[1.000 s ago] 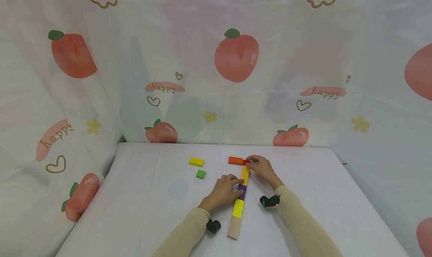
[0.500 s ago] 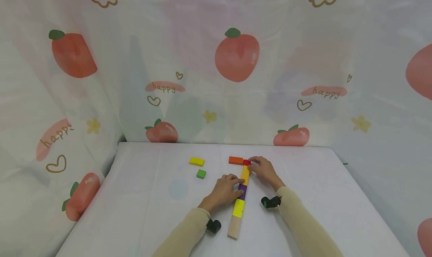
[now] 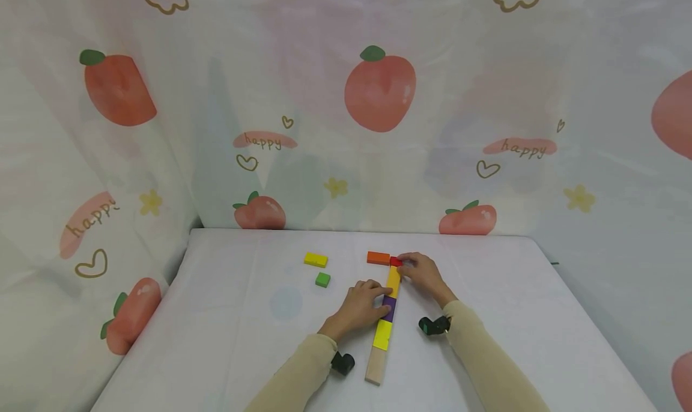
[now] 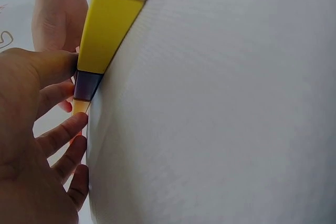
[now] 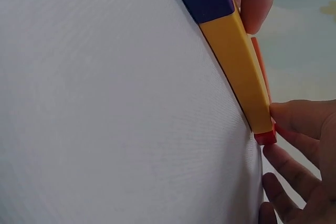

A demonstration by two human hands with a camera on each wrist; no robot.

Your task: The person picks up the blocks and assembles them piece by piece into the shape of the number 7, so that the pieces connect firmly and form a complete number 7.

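Note:
Blocks lie end to end in a row: a plain wooden block (image 3: 375,365), a yellow block (image 3: 382,335), a purple block (image 3: 390,309), an orange-yellow block (image 3: 393,281) and a small red block (image 3: 396,261). Beside the red one, an orange block (image 3: 378,257) points left, forming a corner. My left hand (image 3: 358,305) touches the row from the left, thumb at the purple block and forefinger at the orange-yellow one. My right hand (image 3: 423,275) is at the far end; in the right wrist view its thumb (image 5: 299,115) meets the orange-yellow block's end, fingertips right at the red block.
A yellow block (image 3: 316,259) and a small green block (image 3: 322,280) lie apart on the left of the white table (image 3: 216,322). Behind the table hangs a fruit-printed cloth (image 3: 324,178). Black wrist cameras (image 3: 434,325) sit on both wrists.
The right hand's fingers have shifted slightly at the red block, showing a little more of it. The left hand and the row of blocks stay in place.

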